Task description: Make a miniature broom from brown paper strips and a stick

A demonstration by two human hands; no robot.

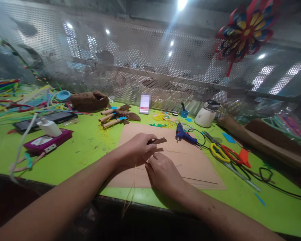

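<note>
The single view comes from a camera worn on the person's head, above the near side of a lime-green tabletop (85,147), facing forward and downward. Bare forearms (90,180) rise from the lower corners, placing the left hand (140,146) and right hand (165,170) near the middle, close to the lens, above a flat pinkish-tan sheet (200,167). Farther off, the view takes in a grey perforated screen (145,43) and a bright white overhead lamp (182,4).
</note>
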